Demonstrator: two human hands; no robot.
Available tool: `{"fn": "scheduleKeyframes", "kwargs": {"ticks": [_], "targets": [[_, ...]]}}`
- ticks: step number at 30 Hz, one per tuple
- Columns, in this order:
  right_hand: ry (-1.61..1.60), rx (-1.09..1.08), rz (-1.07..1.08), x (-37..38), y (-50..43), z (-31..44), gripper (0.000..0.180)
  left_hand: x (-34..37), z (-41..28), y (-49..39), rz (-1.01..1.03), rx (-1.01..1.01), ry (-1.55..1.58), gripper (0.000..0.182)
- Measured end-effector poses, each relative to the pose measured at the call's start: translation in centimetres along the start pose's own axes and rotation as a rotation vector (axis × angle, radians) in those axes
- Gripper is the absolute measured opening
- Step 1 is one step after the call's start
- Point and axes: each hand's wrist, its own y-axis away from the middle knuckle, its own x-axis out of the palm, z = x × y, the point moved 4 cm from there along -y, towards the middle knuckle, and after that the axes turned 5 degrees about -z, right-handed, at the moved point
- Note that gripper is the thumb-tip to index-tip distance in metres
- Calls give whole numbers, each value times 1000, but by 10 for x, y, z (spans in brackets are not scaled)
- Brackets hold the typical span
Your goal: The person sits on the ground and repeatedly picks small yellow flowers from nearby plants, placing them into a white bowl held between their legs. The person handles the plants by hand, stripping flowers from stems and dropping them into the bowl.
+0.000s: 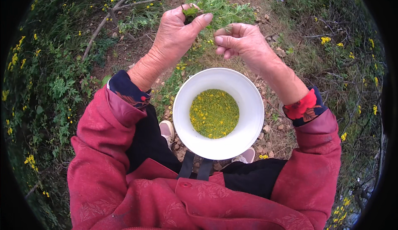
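My left hand (177, 28) grips the leafy green stem of a plant (190, 11), with the thumb laid along the top. My right hand (245, 42) is just to its right, thumb and forefinger brought close together beside a small cluster of yellow-green flower buds (210, 42). Whether anything is pinched between those fingertips is hidden. Below both hands stands a white plastic bucket (217, 150), between my feet. Many small green and yellow flower heads (214, 113) cover its bottom.
Leafy plants with yellow flowers (31, 160) grow thickly at the left. Dry twigs and grass (339, 65) fill the right side. A bent bare branch (102, 25) lies at the upper left. Stony soil (270, 130) surrounds the bucket, and dark straps (203, 169) hang at its near side.
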Motion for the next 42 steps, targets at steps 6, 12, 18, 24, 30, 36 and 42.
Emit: {"fn": "scheduleKeyframes", "kwargs": {"ticks": [6,12,18,24,30,36,42], "targets": [[-311,44,-25,-13,-1,-6,20,-1,3,-1,4,-9,-26,12],[356,44,506,7,27,-3,28,-12,7,-6,-76,7,-100,11],[185,-180,19,17,13,10,48,-5,-3,-1,-143,144,-207,13],[36,-75,15,22,7,9,34,-1,-5,1,-141,127,-155,15],[-282,-76,-68,4,9,1,14,-12,4,-4,-152,83,-194,13],[-74,-120,194,15,21,-1,17,-20,15,-10,-242,-38,48,15],[137,-159,430,35,35,5,22,-25,18,-12,-231,-71,53,16]]}}
